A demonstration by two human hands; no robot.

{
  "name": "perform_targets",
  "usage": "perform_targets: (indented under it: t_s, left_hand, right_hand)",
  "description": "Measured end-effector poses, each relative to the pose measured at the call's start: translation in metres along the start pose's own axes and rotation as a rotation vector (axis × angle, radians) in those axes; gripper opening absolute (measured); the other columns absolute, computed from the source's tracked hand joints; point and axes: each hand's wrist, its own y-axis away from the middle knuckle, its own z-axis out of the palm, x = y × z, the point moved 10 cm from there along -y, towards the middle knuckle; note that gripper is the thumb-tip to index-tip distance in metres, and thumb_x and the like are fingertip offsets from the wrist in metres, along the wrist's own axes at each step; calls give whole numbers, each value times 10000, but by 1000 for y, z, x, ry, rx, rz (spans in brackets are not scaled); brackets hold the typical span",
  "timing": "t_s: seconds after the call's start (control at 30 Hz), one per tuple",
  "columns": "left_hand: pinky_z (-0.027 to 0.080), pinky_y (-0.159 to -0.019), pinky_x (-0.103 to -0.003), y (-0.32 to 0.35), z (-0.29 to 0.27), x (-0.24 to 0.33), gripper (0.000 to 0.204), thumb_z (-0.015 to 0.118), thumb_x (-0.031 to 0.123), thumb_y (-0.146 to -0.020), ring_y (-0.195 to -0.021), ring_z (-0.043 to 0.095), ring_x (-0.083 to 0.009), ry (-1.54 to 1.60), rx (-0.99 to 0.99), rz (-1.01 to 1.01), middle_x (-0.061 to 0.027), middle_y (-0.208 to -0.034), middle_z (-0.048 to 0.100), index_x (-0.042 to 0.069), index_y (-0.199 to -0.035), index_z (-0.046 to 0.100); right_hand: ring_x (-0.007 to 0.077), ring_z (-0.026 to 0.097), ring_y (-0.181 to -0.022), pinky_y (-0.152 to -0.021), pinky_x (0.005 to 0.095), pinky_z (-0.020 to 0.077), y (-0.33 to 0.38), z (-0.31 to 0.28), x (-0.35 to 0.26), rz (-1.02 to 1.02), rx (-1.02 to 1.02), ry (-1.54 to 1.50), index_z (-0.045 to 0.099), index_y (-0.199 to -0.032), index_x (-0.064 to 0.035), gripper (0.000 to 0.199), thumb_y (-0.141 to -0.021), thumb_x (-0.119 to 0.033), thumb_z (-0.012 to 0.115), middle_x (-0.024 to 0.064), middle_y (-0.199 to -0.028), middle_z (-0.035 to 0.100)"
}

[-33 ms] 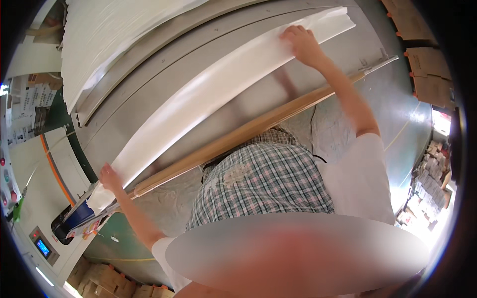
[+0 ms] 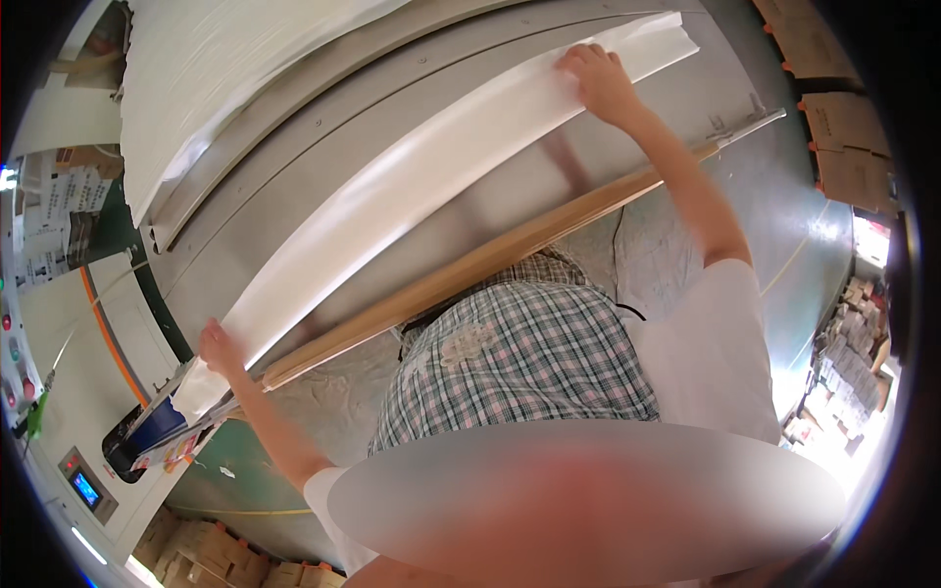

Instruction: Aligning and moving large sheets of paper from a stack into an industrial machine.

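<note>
A long, smooth white strip of sheet material (image 2: pixel 392 191) stretches diagonally over the grey metal table (image 2: pixel 470 220), its far end at the upper right. My right hand (image 2: pixel 600 86) is closed on the strip near that far end, its fingers bent over the white surface. Toward the lower left end, my left hand (image 2: pixel 222 350) pinches the strip at its edge; its fingertips are slightly blurred. Both my arms are spread wide. The strip's lower left end hangs beside a blue item (image 2: pixel 157 426) in a dark holder.
A wooden bar (image 2: pixel 470 269) runs along the table's near edge, close to my checked apron (image 2: pixel 520 353). Stacked white sheets (image 2: pixel 225 78) lie beyond a metal rail. A white machine with a small screen (image 2: pixel 86 488) stands at left; cardboard boxes (image 2: pixel 848 147) are at right.
My right hand has shifted very slightly away from me, and the strip's far end has moved a touch with it. My left hand stays at nearly the same place.
</note>
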Motion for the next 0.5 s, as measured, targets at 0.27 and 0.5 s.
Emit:
perform_targets:
  t_s: [0.27, 0.5]
  left_hand:
    - [165, -996, -596, 22, 21, 40, 555, 235, 576, -883, -1305, 187, -343, 44, -165, -193, -50, -1365, 374, 238, -1238, 495]
    - [181, -994, -592, 19, 23, 35, 573, 225, 589, -878, -1304, 192, -347, 28, -211, -204, -53, -1368, 368, 236, -1246, 485]
  right_hand:
    - [242, 511, -837, -767, 374, 385, 10, -37, 50, -137, 75, 43, 511, -793, -85, 143, -670, -27, 555, 44, -779, 520]
    - [248, 522, -842, -758, 369, 392, 36, -27, 126, -22, 14, 20, 509, -782, -82, 128, -683, -5, 537, 64, -767, 512]
